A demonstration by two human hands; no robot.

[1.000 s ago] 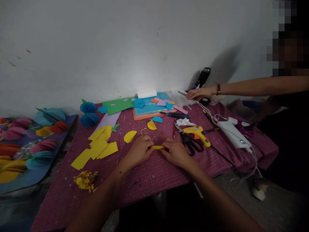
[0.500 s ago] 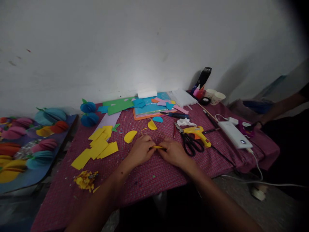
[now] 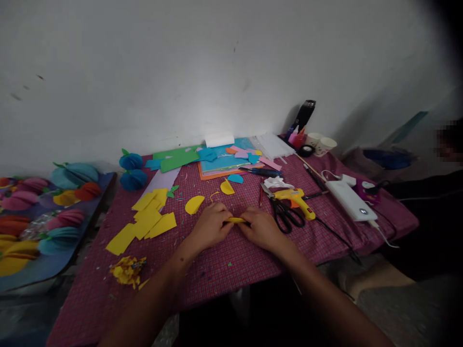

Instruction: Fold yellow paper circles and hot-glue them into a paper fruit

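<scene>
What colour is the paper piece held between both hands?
Yellow paper piece, seen in the head view.

The other person at the far right has pulled out almost completely. A second ago their arm was stretched across the back of the table, hand down by the cups (image 3: 321, 142), well beyond and to the right of where the yellow piece is pinched. Half a second ago only a forearm showed near the right edge, and now that's gone too. The white cable (image 3: 384, 237) that ran out long over the floor is now just a short loop hanging off the table (image 3: 231, 270) edge, right of the grip.
</scene>
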